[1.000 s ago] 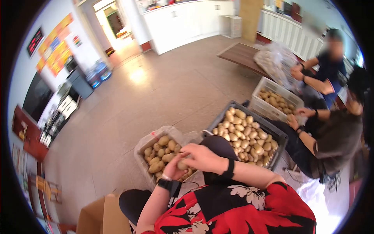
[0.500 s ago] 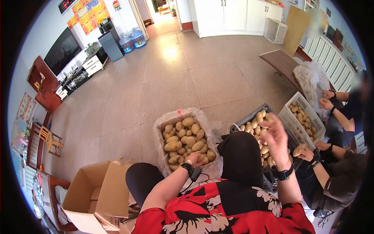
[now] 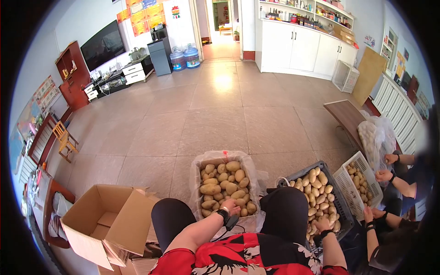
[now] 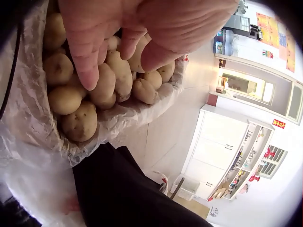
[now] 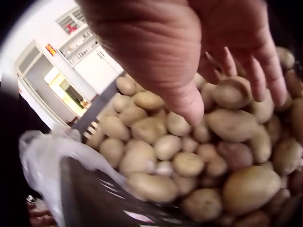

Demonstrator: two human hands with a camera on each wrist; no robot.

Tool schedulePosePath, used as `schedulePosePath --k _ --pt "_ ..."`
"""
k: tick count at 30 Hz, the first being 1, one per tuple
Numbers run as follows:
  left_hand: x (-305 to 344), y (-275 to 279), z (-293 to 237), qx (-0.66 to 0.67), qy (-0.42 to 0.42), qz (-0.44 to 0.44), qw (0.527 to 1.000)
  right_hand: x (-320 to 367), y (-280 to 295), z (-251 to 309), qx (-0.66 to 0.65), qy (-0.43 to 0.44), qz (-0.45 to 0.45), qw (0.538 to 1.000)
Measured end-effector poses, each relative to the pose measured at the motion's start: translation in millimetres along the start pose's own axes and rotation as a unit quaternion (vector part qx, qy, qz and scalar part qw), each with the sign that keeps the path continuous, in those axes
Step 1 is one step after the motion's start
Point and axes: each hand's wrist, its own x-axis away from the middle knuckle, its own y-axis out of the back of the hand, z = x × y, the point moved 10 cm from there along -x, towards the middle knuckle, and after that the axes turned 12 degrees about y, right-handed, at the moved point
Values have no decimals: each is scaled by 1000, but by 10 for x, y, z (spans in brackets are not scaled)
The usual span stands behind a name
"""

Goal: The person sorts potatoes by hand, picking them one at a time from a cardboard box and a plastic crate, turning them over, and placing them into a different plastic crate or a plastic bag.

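Note:
My left hand [image 3: 231, 207] rests over potatoes [image 3: 224, 176] at the near edge of a bin lined with clear plastic [image 3: 196, 183]. The left wrist view shows its fingers [image 4: 88, 75] loosely extended, the tips right at the potatoes. Lower right, my right hand [image 3: 323, 223] reaches down into a dark plastic crate [image 3: 341, 201] heaped with potatoes [image 5: 232, 125]. Its thumb [image 5: 191, 106] and fingers are spread apart just above the pile, with one potato [image 5: 232, 93] showing in the gap between them.
A cardboard box [image 3: 98, 220] with raised flaps stands at my left. To the right are a white crate of potatoes [image 3: 362, 181], a clear bag [image 3: 378, 137] by a low brown table [image 3: 346, 119], and other people's hands [image 3: 385, 175]. My knees [image 3: 284, 208] flank the lined bin.
Earlier, both hands met over the lined bin around a potato. The right hand then rose and swung right, and is now down in the dark crate. The left stays at the bin. The head view levelled.

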Motion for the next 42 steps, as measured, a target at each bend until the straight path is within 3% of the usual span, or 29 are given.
schedulePosePath --k 1,3,6,14,20,22,23,25,26,28,29,30,32,33,37,39,42 --pt "49 -3 46 -19 7 -21 1000 107 -33 44 0 1 -1 1000" --pt "130 -9 89 -38 13 -41 998 425 104 5 27 -75 -100 992" --pt "209 16 117 -142 9 -66 988 349 0 -96 20 -83 -83 993" --pt "291 24 235 -232 6 -95 968 152 -51 -94 26 -95 -99 990" --pt "104 125 292 -254 20 -81 964 131 -31 -126 25 -93 -140 986" --pt "-321 202 431 -190 67 41 979 81 -36 -182 -10 -82 -145 986" --pt "-274 156 429 -188 67 43 979 86 -46 -207 -8 -81 -145 986" --pt "7 -61 342 -375 17 23 927 106 56 -146 -28 -20 -210 977" --pt "134 -160 355 -372 18 25 928 104 68 -146 -25 -19 -210 977" --pt "287 -170 319 -247 29 -44 968 93 -173 -250 -244 -85 -144 955" --pt "321 -217 305 -246 25 -50 968 125 -224 -220 -299 -87 -128 942" --pt "298 -239 302 -244 26 -47 968 133 -205 -214 -295 -87 -129 943" --pt "274 -393 239 -258 -10 7 966 121 -253 -168 -432 -85 -128 889" --pt "194 -503 252 -242 8 104 965 204 -169 -22 -442 -103 -100 885" --pt "551 -882 155 -252 -41 132 958 311 483 703 -500 -44 -126 856" --pt "895 -1098 -42 -349 -139 87 923 333 943 1178 -546 23 -143 825" --pt "1438 -1424 -84 -313 -126 131 932 436 1540 1909 -570 103 -159 800"
